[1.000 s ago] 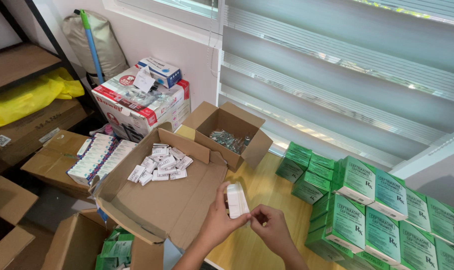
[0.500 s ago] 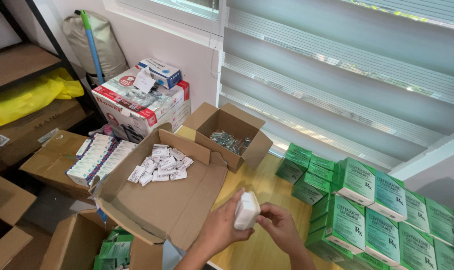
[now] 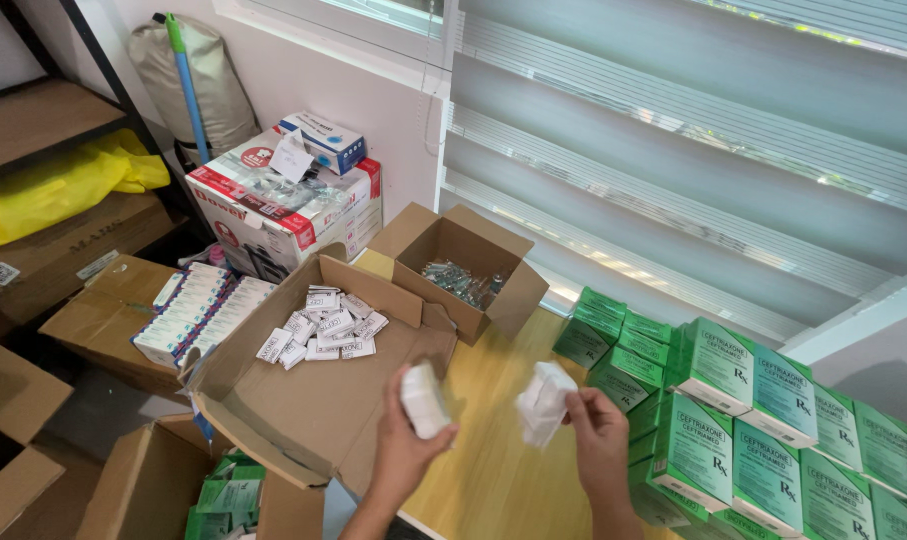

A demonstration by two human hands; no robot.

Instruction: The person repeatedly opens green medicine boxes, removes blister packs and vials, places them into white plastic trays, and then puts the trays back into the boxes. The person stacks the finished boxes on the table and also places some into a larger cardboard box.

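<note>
Left hand (image 3: 403, 450) grips small white box (image 3: 425, 400), long axis upright, nearer the open carton (image 3: 303, 400). Right hand (image 3: 598, 440) pinches folded white paper (image 3: 543, 402) beside it, apart.

1. Bright, even daylight through blinds (image 3: 693, 130), glare streaks on slats.
2. Soft shadows inside boxes (image 3: 463, 255); dim left shelf (image 3: 33, 120).
3. Slight wide-angle bending at edges.
4. Mostly sharp; hands faintly blurred.
</note>
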